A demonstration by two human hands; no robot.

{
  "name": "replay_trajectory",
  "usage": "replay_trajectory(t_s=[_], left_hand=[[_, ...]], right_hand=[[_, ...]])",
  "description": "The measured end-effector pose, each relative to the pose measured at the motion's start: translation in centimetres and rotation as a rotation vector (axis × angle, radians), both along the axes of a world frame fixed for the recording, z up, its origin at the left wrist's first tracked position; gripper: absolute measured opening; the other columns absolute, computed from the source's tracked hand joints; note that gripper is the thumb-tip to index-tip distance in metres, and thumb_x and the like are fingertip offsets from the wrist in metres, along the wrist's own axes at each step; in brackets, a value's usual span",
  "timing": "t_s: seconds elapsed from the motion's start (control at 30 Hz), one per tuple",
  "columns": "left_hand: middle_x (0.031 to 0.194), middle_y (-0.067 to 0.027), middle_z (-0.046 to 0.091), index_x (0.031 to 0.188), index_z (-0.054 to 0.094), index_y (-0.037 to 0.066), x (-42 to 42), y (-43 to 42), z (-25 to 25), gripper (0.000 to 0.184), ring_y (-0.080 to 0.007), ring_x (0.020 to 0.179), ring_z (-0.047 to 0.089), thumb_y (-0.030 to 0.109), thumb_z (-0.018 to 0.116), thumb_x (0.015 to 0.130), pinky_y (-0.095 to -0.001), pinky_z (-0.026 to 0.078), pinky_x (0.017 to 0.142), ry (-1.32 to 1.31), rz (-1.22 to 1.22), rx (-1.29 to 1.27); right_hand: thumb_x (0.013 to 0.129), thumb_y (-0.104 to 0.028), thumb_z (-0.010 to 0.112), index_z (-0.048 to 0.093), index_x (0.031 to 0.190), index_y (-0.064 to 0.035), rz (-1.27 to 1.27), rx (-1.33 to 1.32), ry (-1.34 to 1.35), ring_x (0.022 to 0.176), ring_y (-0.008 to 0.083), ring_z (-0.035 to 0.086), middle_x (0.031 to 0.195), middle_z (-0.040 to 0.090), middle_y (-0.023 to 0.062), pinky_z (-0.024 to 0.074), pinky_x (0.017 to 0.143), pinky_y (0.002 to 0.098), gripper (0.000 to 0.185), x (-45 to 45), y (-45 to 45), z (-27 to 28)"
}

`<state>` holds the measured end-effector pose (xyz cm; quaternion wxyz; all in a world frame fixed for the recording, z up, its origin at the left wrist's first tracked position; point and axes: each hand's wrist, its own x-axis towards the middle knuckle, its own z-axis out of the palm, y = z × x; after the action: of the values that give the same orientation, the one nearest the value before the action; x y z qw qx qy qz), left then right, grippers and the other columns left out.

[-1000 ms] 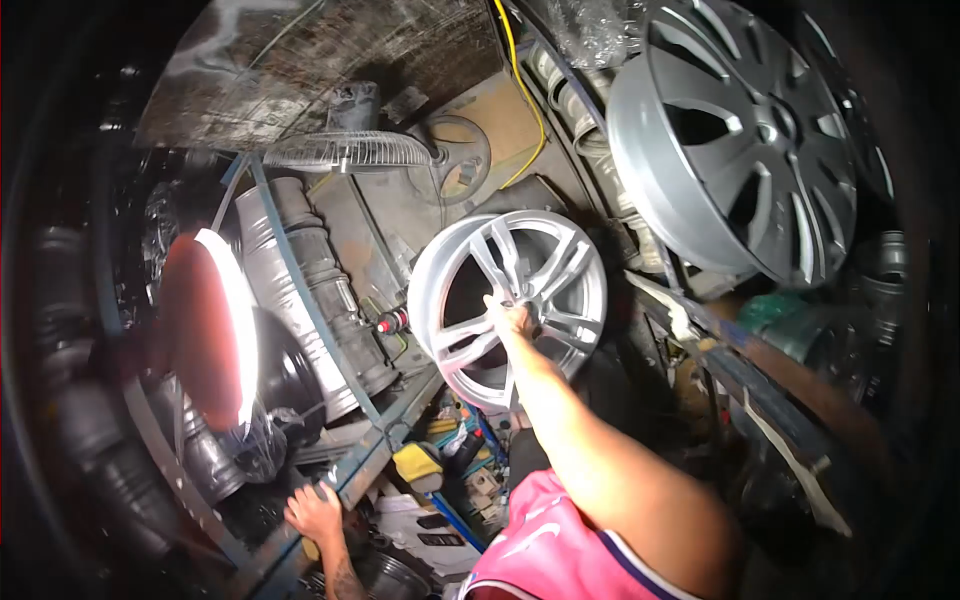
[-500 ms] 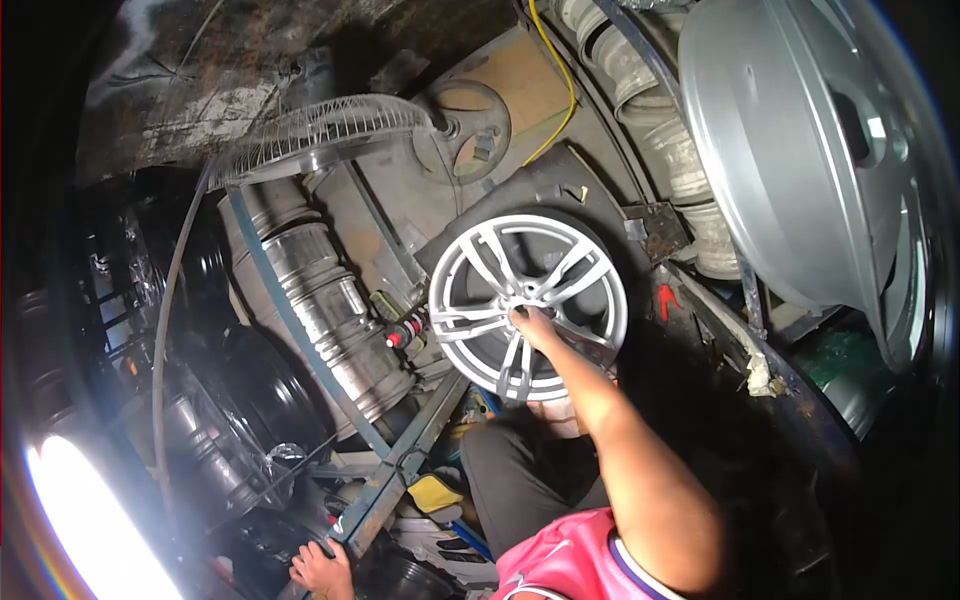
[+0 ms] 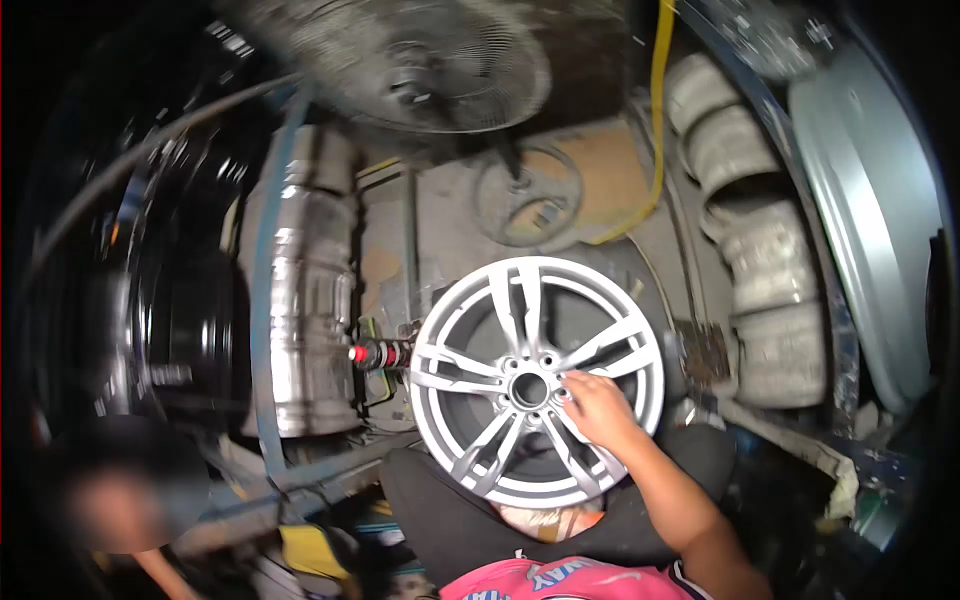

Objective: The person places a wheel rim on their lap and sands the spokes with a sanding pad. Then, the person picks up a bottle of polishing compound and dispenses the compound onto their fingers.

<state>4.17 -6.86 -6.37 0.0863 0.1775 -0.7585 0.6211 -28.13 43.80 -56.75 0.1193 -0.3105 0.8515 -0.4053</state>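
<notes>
Alloy rim (image 3: pixel 438 468) is face-up in front of the person's lap, lower edge over/between bent legs (image 3: pixel 425 500). R hand (image 3: pixel 595 408): fingers loosely extended, not clenched, tips at hub edge by the lug holes; no firm grasp visible. L hand (image 3: pixel 122 512), far lower left, is blurred out; can't tell finger state or what it touches.

Risks (my read): rim could tip or slide toward the legs if support underneath is uneven & R hand pushes off-ctr; what's under it is mostly hidden. Red/black cylindrical part (image 3: pixel 380 353) is right by rim's L edge, contact unclear; a twist that way might scuff the finish or knock the part. Fingertips near lug holes could get nipped if rim shifts. Yellow cable (image 3: pixel 657 150) runs well clear of rim, so low snag risk IMO.
</notes>
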Motion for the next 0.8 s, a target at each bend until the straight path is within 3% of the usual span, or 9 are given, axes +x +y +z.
replay_trajectory(t_s=[0.17,0.27,0.43,0.47,0.5,0.6,0.63,0.67,0.8], left_hand=[[0.104,-0.0264,0.072,0.094,0.072,-0.004,-1.0,1.2,0.2,0.034,-0.0479,0.116,0.064,0.025,0.058,0.107,-0.0541,0.041,0.117,0.087,-0.025,0.125],[0.086,-0.0194,0.072,0.079,0.077,0.002,-2.1,3.9,-0.4,0.034,-0.0415,0.11,0.069,0.026,0.061,0.099,-0.0508,0.043,0.117,0.227,-0.247,0.202],[0.09,-0.0201,0.074,0.083,0.078,0.003,-2.1,3.3,-0.6,0.031,-0.0373,0.104,0.068,0.029,0.065,0.094,-0.0516,0.043,0.116,0.155,-0.306,0.161],[0.09,-0.0199,0.073,0.087,0.078,0.003,-2.4,4.8,0.1,0.032,-0.0373,0.1,0.068,0.031,0.065,0.095,-0.0502,0.049,0.106,0.123,-0.217,0.183],[0.091,-0.0193,0.079,0.083,0.083,0.014,-2.3,6.5,-0.7,0.035,-0.0313,0.108,0.073,0.044,0.067,0.092,-0.0389,0.04,0.114,0.253,-0.169,0.225],[0.078,-0.0105,0.073,0.087,0.077,0.008,-1.4,15.5,-3.5,0.033,-0.0279,0.071,0.069,0.039,0.069,0.096,-0.044,0.06,0.07,0.382,-0.367,1.071],[0.091,-0.0169,0.073,0.093,0.079,0.005,0.2,19.5,-6.1,0.027,-0.0347,0.096,0.067,0.03,0.068,0.095,-0.0463,0.051,0.092,0.345,-0.227,1.532],[0.095,-0.0115,0.073,0.097,0.077,0.007,1.2,19.3,-9.8,0.022,-0.0307,0.094,0.067,0.029,0.075,0.093,-0.0426,0.05,0.084,0.056,-0.854,1.399],[0.085,-0.01,0.069,0.096,0.076,0.002,8.1,28.4,-21.9,0.035,-0.0335,0.084,0.069,0.036,0.084,0.091,-0.0406,0.055,0.073,-0.892,-1.412,2.425]], right_hand=[[0.095,-0.016,0.071,0.071,0.122,0.002,-0.014,-0.019,0.04,0.107,0.042,0.072,0.117,0.074,0.0237,0.056,0.097,0.0483,0.033,1.0,0.5,2.0],[0.095,-0.022,0.072,0.07,0.125,-0.0004,0.137,0.122,0.177,0.123,0.0424,0.067,0.13,0.07,0.0244,0.052,0.106,0.0473,0.037,3.8,0.1,1.8],[0.092,-0.032,0.074,0.064,0.139,-0.0016,0.1,0.347,-0.052,0.127,0.0434,0.064,0.136,0.068,0.0255,0.0501,0.109,0.0487,0.057,6.5,1.6,0.6],[0.092,-0.032,0.074,0.062,0.143,-0.0017,0.082,0.335,-0.141,0.125,0.0446,0.065,0.135,0.068,0.0275,0.0507,0.107,0.0504,0.06,6.6,1.0,0.0],[0.092,-0.033,0.074,0.06,0.145,-0.002,0.066,0.305,-0.11,0.124,0.0456,0.065,0.133,0.069,0.0282,0.051,0.106,0.051,0.063,7.1,1.0,-0.7],[0.094,-0.037,0.074,0.052,0.154,-0.0132,0.112,0.419,0.042,0.114,0.0487,0.07,0.118,0.074,0.0288,0.0532,0.101,0.0533,0.068,7.4,2.5,-1.7],[0.095,-0.039,0.072,0.051,0.155,-0.0161,0.09,0.441,0.006,0.112,0.0487,0.071,0.116,0.075,0.0284,0.0535,0.1,0.0537,0.068,7.6,2.6,-1.5],[0.096,-0.04,0.071,0.05,0.156,-0.0189,0.063,0.468,-0.037,0.111,0.0487,0.071,0.114,0.076,0.028,0.0539,0.099,0.0541,0.067,7.9,2.4,-1.3],[0.099,-0.042,0.068,0.041,0.162,-0.0216,0.068,0.595,-0.134,0.121,0.0497,0.068,0.126,0.071,0.0325,0.0517,0.106,0.0505,0.072,8.0,1.9,-0.4]])
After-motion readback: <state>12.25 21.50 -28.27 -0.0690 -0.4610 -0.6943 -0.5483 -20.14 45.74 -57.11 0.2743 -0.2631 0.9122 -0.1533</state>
